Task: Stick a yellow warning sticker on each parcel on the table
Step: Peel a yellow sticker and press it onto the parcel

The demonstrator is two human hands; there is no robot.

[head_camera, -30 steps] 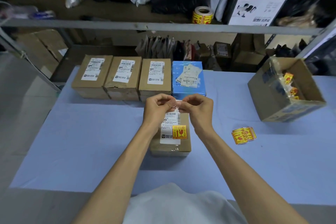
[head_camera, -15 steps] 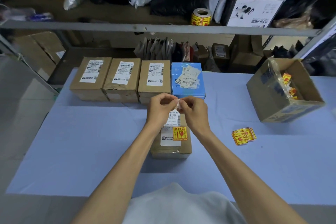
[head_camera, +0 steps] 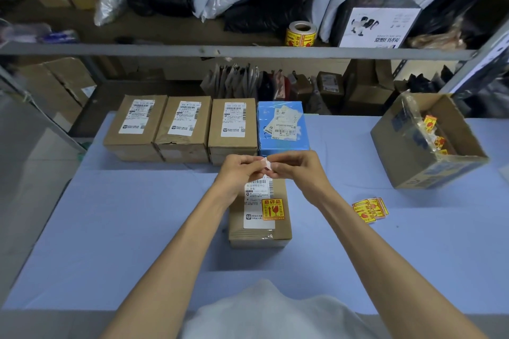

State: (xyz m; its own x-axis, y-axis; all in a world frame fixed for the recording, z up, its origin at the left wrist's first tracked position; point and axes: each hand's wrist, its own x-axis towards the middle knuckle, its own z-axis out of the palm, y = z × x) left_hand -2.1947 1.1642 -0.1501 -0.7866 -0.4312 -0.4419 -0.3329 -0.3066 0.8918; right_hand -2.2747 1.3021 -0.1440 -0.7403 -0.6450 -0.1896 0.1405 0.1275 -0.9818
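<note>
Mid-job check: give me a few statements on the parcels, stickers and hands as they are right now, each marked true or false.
1. The near brown parcel already carries a yellow sticker. True.
2. The blue parcel carries a yellow sticker. False: only white labels show on the blue parcel.
3. The left hand and right hand pinch a small white slip between them. True.
4. The loose stickers lie left of the near brown parcel. False: they lie to its right.
5. The sticker roll stands on the table. False: it stands on the shelf behind.
</note>
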